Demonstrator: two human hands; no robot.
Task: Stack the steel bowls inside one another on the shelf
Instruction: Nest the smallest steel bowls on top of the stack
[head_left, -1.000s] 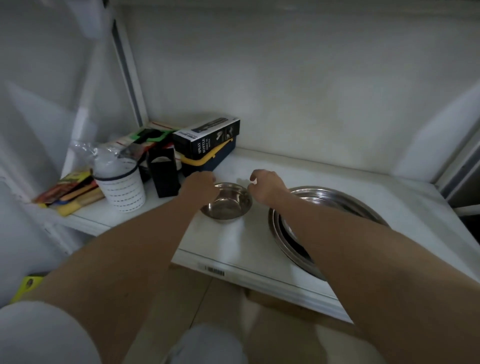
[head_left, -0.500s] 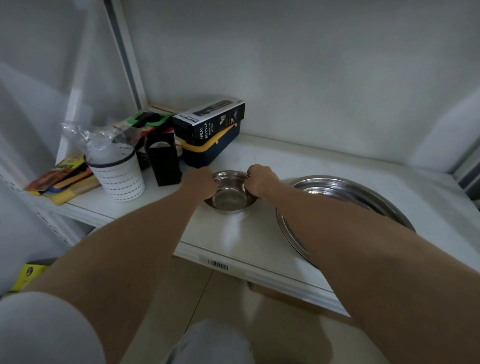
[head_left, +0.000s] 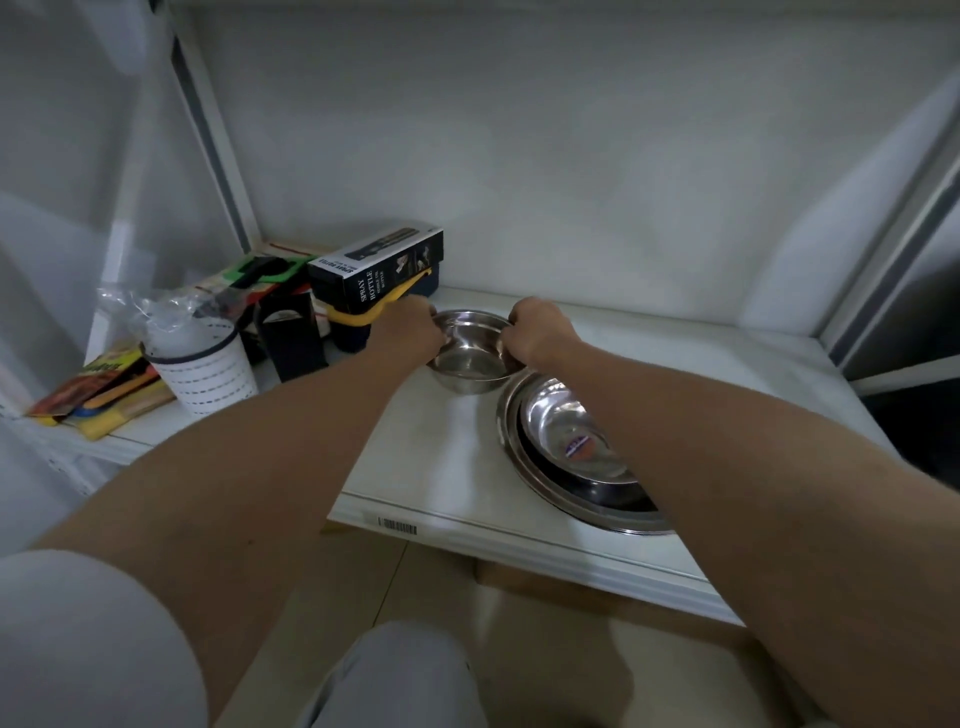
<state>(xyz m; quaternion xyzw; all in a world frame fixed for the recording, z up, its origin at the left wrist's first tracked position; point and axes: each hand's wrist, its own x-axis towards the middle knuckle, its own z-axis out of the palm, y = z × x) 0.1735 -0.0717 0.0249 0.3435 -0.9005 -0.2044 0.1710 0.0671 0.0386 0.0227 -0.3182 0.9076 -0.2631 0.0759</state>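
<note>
**Shiny Metal, Dull White Shelf**

The small bowl (head_left: 470, 353) is smooth, shiny metal, like a mirror. The bigger nested bowls (head_left: 561, 441) are the same shiny metal, and the inner one has a small paper sticker (head_left: 577, 447) on its bottom. The shelf (head_left: 441, 457) is white, smooth and dull, not shiny. The spray bottle box (head_left: 379, 270) looks like glossy card. The white cup (head_left: 205, 366) looks like plastic, and a crinkly clear plastic bag (head_left: 156, 312) sits in it.

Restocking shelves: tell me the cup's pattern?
White cup, dashed dark rings, dark rim band; head view.
</note>
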